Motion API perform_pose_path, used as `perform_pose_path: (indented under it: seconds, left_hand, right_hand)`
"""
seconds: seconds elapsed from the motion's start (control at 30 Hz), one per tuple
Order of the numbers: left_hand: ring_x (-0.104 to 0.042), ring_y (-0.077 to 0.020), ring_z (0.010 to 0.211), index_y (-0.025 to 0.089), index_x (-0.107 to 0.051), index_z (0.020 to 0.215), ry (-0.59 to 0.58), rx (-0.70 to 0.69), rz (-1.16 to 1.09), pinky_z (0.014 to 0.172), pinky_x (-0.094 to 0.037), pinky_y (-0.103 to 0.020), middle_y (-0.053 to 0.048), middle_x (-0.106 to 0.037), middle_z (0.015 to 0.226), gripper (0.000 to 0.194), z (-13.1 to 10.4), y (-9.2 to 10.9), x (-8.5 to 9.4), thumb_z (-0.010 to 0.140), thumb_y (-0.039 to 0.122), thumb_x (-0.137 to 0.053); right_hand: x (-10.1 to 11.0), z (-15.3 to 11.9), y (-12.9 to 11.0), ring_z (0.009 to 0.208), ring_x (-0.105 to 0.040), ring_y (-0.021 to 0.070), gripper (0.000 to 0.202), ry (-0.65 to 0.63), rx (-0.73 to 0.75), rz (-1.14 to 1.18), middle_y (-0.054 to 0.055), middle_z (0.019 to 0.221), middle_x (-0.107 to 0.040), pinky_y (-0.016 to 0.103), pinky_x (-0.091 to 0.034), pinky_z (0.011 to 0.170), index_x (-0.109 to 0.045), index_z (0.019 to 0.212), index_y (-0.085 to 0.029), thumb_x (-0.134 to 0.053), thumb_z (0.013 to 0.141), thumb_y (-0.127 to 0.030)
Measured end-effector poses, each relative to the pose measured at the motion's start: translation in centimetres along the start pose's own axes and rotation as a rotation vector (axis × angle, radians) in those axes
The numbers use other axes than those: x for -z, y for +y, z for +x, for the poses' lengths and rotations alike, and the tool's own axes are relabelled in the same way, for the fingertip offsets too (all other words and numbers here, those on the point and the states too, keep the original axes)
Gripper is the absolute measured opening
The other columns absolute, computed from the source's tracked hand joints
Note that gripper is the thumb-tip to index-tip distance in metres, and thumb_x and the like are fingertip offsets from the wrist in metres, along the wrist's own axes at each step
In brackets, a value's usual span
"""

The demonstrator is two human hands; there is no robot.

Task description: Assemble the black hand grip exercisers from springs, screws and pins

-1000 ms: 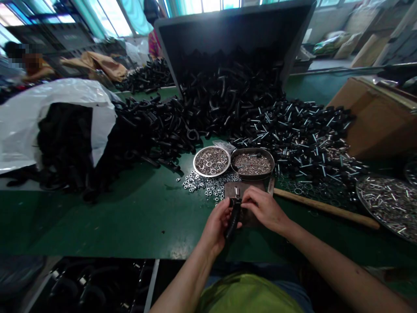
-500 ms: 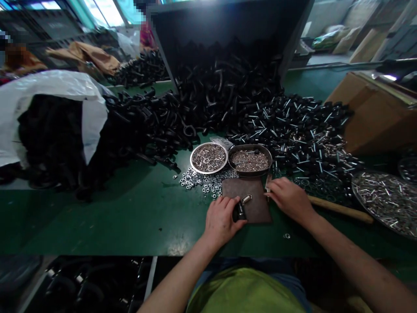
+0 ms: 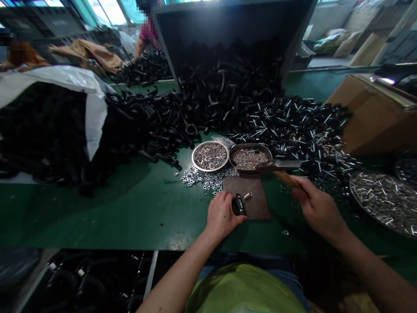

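Note:
My left hand (image 3: 224, 215) is closed round a small black plastic part (image 3: 240, 205), pressing it against a brown square pad (image 3: 259, 204). A silver coil spring (image 3: 247, 196) sticks out at the part's upper right. In my right hand (image 3: 317, 208) is a hammer, gripped by its wooden handle (image 3: 286, 178). Its metal head (image 3: 282, 164) is raised near the oval tin (image 3: 232, 167), to the upper right of the pad. Loose nuts (image 3: 203, 180) lie just beyond my left hand.
A round steel dish (image 3: 193, 161) of small metal pieces stands beside the tin. Black parts (image 3: 221, 91) are heaped behind, some with metal pins. A large tray (image 3: 353, 191) of pins and a cardboard box (image 3: 368, 113) are at right, a white bag (image 3: 96, 126) at left. Another person's arm (image 3: 140, 48) shows at the back.
My right hand has moved right and taken up the hammer, which lay on the table with its handle toward the pin tray. The left hand stays on the black part.

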State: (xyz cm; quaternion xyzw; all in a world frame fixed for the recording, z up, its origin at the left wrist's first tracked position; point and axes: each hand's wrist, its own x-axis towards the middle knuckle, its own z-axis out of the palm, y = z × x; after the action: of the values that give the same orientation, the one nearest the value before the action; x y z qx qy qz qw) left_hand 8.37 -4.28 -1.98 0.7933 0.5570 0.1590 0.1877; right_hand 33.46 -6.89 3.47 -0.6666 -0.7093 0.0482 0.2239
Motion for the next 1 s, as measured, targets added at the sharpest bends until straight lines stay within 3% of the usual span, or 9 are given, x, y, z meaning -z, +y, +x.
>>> perform_pose_path:
  seconds: [0.1, 0.27, 0.33, 0.43, 0.57, 0.67, 0.8, 0.93, 1.0]
  left_hand:
    - [-0.051, -0.0236, 0.096, 0.02, -0.056, 0.1, -0.003, 0.007, -0.006, 0.08, -0.044, -0.036, -0.005, -0.056, 0.101, 0.055, 0.0, 0.0, -0.1, 0.056, 0.044, -0.079]
    - [-0.051, -0.0244, 0.097, 0.02, -0.056, 0.099, 0.008, 0.01, -0.003, 0.081, -0.043, -0.037, -0.005, -0.056, 0.1, 0.055, 0.1, -0.2, -0.3, 0.055, 0.043, -0.079]
    - [-0.051, -0.0244, 0.098, 0.02, -0.055, 0.099, 0.011, 0.008, -0.006, 0.082, -0.043, -0.037, -0.005, -0.056, 0.101, 0.055, 0.0, -0.2, -0.3, 0.055, 0.044, -0.079]
    - [-0.051, -0.0242, 0.098, 0.021, -0.055, 0.1, 0.006, 0.007, -0.01, 0.082, -0.043, -0.037, -0.005, -0.056, 0.102, 0.056, 0.0, -0.2, -0.1, 0.055, 0.044, -0.079]
    - [-0.051, -0.0249, 0.096, 0.019, -0.055, 0.095, -0.005, 0.024, -0.008, 0.081, -0.043, -0.037, -0.005, -0.057, 0.099, 0.053, 0.0, 0.1, 0.0, 0.055, 0.043, -0.079]
    - [-0.052, -0.0253, 0.095, 0.019, -0.054, 0.093, 0.014, 0.061, -0.055, 0.081, -0.043, -0.038, -0.006, -0.057, 0.098, 0.052, 0.1, 0.1, 0.0, 0.054, 0.042, -0.079]
    - [-0.054, -0.0239, 0.093, 0.018, -0.052, 0.095, 0.086, 0.234, -0.315, 0.079, -0.043, -0.036, -0.006, -0.058, 0.095, 0.054, 0.1, 0.4, 0.3, 0.057, 0.048, -0.077]
    - [-0.056, -0.0214, 0.09, 0.017, -0.051, 0.101, 0.149, 0.388, -0.624, 0.078, -0.044, -0.033, -0.006, -0.06, 0.098, 0.058, -0.7, 2.5, 0.8, 0.059, 0.049, -0.076]
    - [-0.057, -0.0203, 0.09, 0.018, -0.053, 0.104, 0.12, 0.305, -0.684, 0.078, -0.045, -0.032, -0.006, -0.06, 0.1, 0.053, -1.0, 3.4, 0.8, 0.063, 0.044, -0.074]
  right_hand:
    - [0.0, -0.8, -2.5, 0.072, -0.066, 0.0188, 0.033, 0.093, 0.137, 0.138, 0.006, 0.09, -0.07, 0.028, -0.05, 0.061, -0.05, 0.12, -0.023, -0.033, 0.093, -0.029]
    - [-1.7, -1.2, -3.3, 0.082, -0.068, 0.019, 0.031, -0.217, 0.229, 0.023, 0.005, 0.105, -0.069, 0.031, -0.053, 0.07, -0.053, 0.119, -0.025, -0.038, 0.092, -0.027]
    - [-1.6, -1.2, -3.3, 0.089, -0.067, 0.0187, 0.035, -0.107, 0.191, 0.068, 0.006, 0.109, -0.068, 0.031, -0.052, 0.076, -0.05, 0.124, -0.023, -0.035, 0.093, -0.026]
    - [-2.0, -1.6, -3.3, 0.079, -0.067, 0.0181, 0.035, 0.038, 0.186, 0.073, 0.006, 0.093, -0.07, 0.029, -0.052, 0.069, -0.052, 0.122, -0.021, -0.034, 0.092, -0.026]
    - [-4.1, -2.2, -1.2, 0.072, -0.065, 0.0166, 0.038, -0.189, 0.237, -0.13, 0.003, 0.091, -0.07, 0.028, -0.05, 0.063, -0.05, 0.128, -0.026, -0.036, 0.093, -0.031]
    - [-4.9, -2.3, 2.2, 0.07, -0.063, 0.0174, 0.042, -0.109, 0.144, -0.333, 0.005, 0.089, -0.069, 0.028, -0.045, 0.06, -0.045, 0.134, -0.025, -0.036, 0.093, -0.033]
    - [-4.8, -2.0, 4.7, 0.085, -0.06, 0.0265, 0.04, 0.036, 0.075, -0.466, 0.012, 0.091, -0.066, 0.035, -0.043, 0.066, -0.058, 0.122, -0.02, -0.039, 0.091, -0.035]
    - [-5.2, -1.1, 0.3, 0.099, -0.059, 0.0257, 0.045, 0.01, 0.095, -0.033, 0.012, 0.106, -0.064, 0.038, -0.047, 0.08, -0.048, 0.129, -0.02, -0.037, 0.091, -0.039]
    - [-5.5, -0.5, -3.0, 0.096, -0.062, 0.021, 0.045, -0.084, 0.118, 0.21, 0.008, 0.107, -0.066, 0.033, -0.049, 0.08, -0.045, 0.13, -0.022, -0.037, 0.09, -0.04]
